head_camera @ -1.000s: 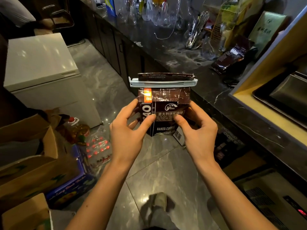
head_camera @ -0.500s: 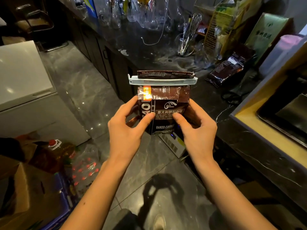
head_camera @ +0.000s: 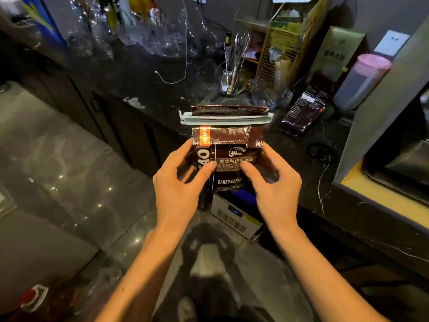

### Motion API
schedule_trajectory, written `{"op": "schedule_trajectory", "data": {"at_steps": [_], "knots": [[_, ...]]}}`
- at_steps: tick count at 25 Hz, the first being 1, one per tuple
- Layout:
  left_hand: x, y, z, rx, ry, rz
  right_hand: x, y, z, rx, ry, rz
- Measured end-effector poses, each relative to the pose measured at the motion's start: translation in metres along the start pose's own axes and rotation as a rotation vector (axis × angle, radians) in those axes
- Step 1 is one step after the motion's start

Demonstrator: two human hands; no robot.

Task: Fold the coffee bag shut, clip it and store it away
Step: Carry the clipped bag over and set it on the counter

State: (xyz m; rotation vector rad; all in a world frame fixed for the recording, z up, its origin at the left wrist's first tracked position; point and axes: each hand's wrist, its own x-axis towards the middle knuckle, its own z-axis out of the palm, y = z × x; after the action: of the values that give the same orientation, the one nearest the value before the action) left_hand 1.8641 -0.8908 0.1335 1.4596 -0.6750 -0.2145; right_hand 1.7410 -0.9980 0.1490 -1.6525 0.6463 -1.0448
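A dark brown coffee bag (head_camera: 228,149) with white print is held upright in the air in front of me, above the floor beside the counter. Its top is folded over, and a long pale clip (head_camera: 225,119) is clamped across the fold. My left hand (head_camera: 180,187) grips the bag's left side, thumb on the front. My right hand (head_camera: 272,184) grips the right side the same way. The bag's lower part is hidden behind my fingers.
A dark marble counter (head_camera: 290,149) runs along the right and back. On it lie a second coffee bag (head_camera: 303,111), a glass of whisks (head_camera: 233,73), glassware (head_camera: 144,29), a pink-lidded jug (head_camera: 362,81) and a yellow-edged cabinet (head_camera: 383,145). A small white appliance (head_camera: 234,213) sits on the floor.
The view has swung toward the counter while both hands keep the same grip. The bag stays centred in front of me, clip in place. The boxes and white chest have left the view.
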Motion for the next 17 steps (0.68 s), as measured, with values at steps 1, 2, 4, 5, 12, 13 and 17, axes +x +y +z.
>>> {"op": "schedule_trajectory", "data": {"at_steps": [1,2,4,5,12,13,17], "knots": [[0.014,-0.006,-0.002,-0.010,-0.025,-0.013,0.007,0.002,0.009,-0.010,0.021,0.009],[0.027,-0.013,-0.003,-0.025,-0.049,-0.033,0.014,0.005,0.016,-0.020,0.044,0.021],[0.047,-0.026,0.000,-0.064,-0.095,-0.075,0.026,0.011,0.023,-0.058,0.087,0.030],[0.057,-0.032,0.003,-0.085,-0.121,-0.095,0.034,0.016,0.025,-0.072,0.106,0.040],[0.128,-0.056,0.059,-0.121,-0.237,-0.104,0.097,0.050,0.013,-0.067,0.256,0.060],[0.137,-0.059,0.073,-0.116,-0.256,-0.096,0.107,0.057,0.006,-0.066,0.272,0.063],[0.169,-0.069,0.130,-0.096,-0.351,-0.102,0.145,0.080,-0.027,-0.080,0.330,0.100]]}}
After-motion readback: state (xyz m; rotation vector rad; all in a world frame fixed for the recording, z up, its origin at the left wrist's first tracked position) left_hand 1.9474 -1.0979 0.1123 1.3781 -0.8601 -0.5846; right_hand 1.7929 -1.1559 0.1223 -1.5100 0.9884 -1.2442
